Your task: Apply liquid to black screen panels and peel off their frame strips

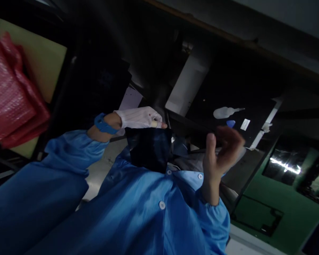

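My left hand (140,117) wears a white glove with bare fingertips and a blue wrist strap (104,124). Its thumb and fingers pinch the top edge of a dark, glossy flat panel (150,148), which hangs in front of my blue coat (133,205). My bare right hand (222,150) is raised to the right of the panel, apart from it. Its thumb stands away from the fingers, which are smeared by motion, and I see nothing in it. Beyond that hand, a white squeeze bottle (223,112) with a thin nozzle lies on a dark surface.
Red bubble wrap (13,92) lies on a yellow board (42,60) at the left. A small blue piece (230,123) and a white label-like piece (245,124) lie near the bottle. A pale bar (187,83) stands behind; green surface (289,202) at right.
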`<state>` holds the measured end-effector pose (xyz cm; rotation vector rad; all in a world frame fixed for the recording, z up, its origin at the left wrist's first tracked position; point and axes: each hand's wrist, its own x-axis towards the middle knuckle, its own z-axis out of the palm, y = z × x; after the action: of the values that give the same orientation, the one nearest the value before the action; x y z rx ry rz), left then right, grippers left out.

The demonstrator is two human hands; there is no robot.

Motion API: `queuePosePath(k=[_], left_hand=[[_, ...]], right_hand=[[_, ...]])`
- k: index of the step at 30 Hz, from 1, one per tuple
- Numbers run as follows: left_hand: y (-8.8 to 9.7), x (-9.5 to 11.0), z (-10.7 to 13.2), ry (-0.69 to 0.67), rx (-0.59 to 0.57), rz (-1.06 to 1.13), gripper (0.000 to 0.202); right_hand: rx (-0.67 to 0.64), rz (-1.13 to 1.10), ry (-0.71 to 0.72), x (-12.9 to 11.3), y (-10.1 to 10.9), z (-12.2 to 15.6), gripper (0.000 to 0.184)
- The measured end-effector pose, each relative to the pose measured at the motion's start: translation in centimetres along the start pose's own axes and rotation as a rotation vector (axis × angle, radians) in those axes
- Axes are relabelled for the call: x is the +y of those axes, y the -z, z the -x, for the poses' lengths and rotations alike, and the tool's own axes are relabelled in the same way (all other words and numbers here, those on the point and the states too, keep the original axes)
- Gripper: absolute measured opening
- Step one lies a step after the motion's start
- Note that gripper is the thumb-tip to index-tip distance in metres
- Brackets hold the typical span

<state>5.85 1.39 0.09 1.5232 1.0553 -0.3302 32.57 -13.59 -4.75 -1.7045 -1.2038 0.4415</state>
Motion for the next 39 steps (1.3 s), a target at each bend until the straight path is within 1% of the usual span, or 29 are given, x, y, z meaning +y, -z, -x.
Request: queuePosePath(k=[1, 2, 3, 4, 6, 7, 9, 10, 12, 14, 16, 17, 20, 22, 25, 29, 34, 39], left_hand=[[0.2, -0.5, -0.3, 0.004, 0.003, 0.000, 0.059], [0.3, -0.8, -0.6, 0.010, 0.005, -0.001, 0.060], [0.5, -1.1, -0.9, 0.020, 0.007, -0.005, 0.063], [0.5, -1.4, -1.2, 0.033, 0.009, -0.009, 0.065], [0.6, -1.6, -1.6, 0.060, 0.016, -0.015, 0.066], [0.6, -1.7, -1.8, 0.071, 0.020, -0.013, 0.063], [0.6, -1.9, -2.0, 0.089, 0.032, -0.002, 0.059], [0.6, -2.0, -2.1, 0.097, 0.040, 0.004, 0.058], [0.6, -2.3, -2.2, 0.104, 0.060, 0.013, 0.058], [0.6, -2.8, -2.4, 0.098, 0.080, 0.015, 0.053], [0.6, -3.3, -2.6, 0.088, 0.089, 0.013, 0.048], [0.6, -3.5, -2.8, 0.087, 0.090, 0.011, 0.048], [0.6, -4.2, -3.1, 0.082, 0.090, 0.005, 0.050], [0.6, -4.5, -3.2, 0.059, 0.093, 0.001, 0.048], [0.6, -4.5, -3.1, 0.016, 0.094, -0.002, 0.044], [0.5, -4.1, -2.8, 0.014, 0.087, -0.009, 0.044], [0.6, -3.5, -2.5, 0.036, 0.076, -0.003, 0.052], [0.6, -3.6, -2.5, 0.035, 0.080, -0.004, 0.053]], right_hand=[[0.063, 0.076, 0.024, 1.2, -0.5, -1.4, 0.057], [0.089, 0.138, 0.044, 2.4, -1.1, -2.8, 0.069], [0.105, 0.193, 0.066, 3.5, -1.7, -4.1, 0.077], [0.109, 0.259, 0.082, 4.6, -2.2, -5.4, 0.078], [0.085, 0.380, 0.076, 6.2, -3.3, -7.4, 0.065], [0.074, 0.414, 0.064, 6.7, -3.7, -8.0, 0.059], [0.062, 0.393, 0.052, 6.7, -4.0, -8.1, 0.051], [0.055, 0.350, 0.059, 6.3, -3.9, -7.6, 0.049], [0.007, 0.266, 0.089, 4.9, -3.0, -5.6, 0.049], [-0.080, 0.254, 0.110, 3.1, -1.7, -2.7, 0.051], [-0.104, 0.270, 0.149, 1.4, -0.6, 0.6, 0.058], [-0.115, 0.264, 0.164, 0.7, -0.1, 2.1, 0.058], [-0.115, 0.235, 0.232, -0.7, 0.2, 5.7, 0.040], [-0.113, 0.227, 0.258, -1.2, -0.1, 7.0, 0.031], [-0.085, 0.241, 0.248, -1.4, -0.9, 7.8, 0.031], [-0.081, 0.261, 0.264, -1.2, -1.6, 7.8, 0.033], [-0.088, 0.260, 0.262, -1.4, -1.7, 7.6, 0.037], [-0.102, 0.242, 0.306, -2.1, -1.5, 7.4, 0.029]])
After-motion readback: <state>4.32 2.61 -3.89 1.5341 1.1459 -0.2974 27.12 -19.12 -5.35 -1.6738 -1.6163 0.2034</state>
